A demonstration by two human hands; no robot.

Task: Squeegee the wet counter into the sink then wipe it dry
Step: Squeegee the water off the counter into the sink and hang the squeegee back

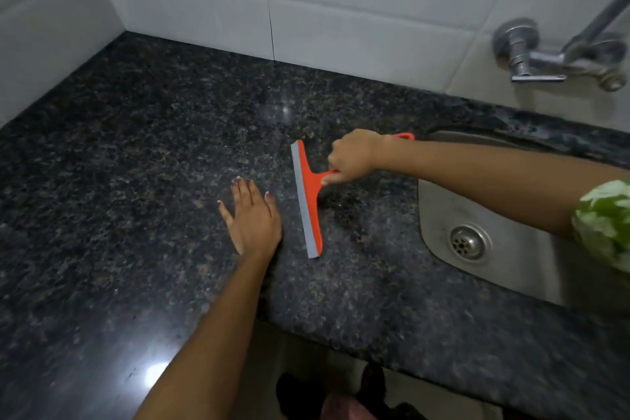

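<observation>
Dark speckled granite surface [136,181] in a corner of white tiled wall [204,3], glossy with glare patches. Steel sink [439,208] set into the surface at its right side, drain [467,243] visible in the basin. Chrome tap [552,54] on the wall above the sink, blurred.

Orange squeegee [308,201] just left of the sink, blade down on the surface, grey rubber strip along its left edge, running from far to near and tilted slightly. Handle pointing right toward the sink, its looped end showing past the wrist, over the sink's far-left rim.

Right hand [353,155] closed around the squeegee handle, forearm reaching in across the sink, a green-and-white patterned sleeve [603,222] at the frame's right edge. Left hand [254,218] just left of the squeegee blade, open and flat, palm down with fingers spread, apparently resting on the surface, holding nothing, apart from the blade.

A few faint wet glints on the surface beyond the squeegee's far end; extent of water hard to tell against the speckle. Dark blurred shapes on the floor below the near edge of the surface, left of the sink.
</observation>
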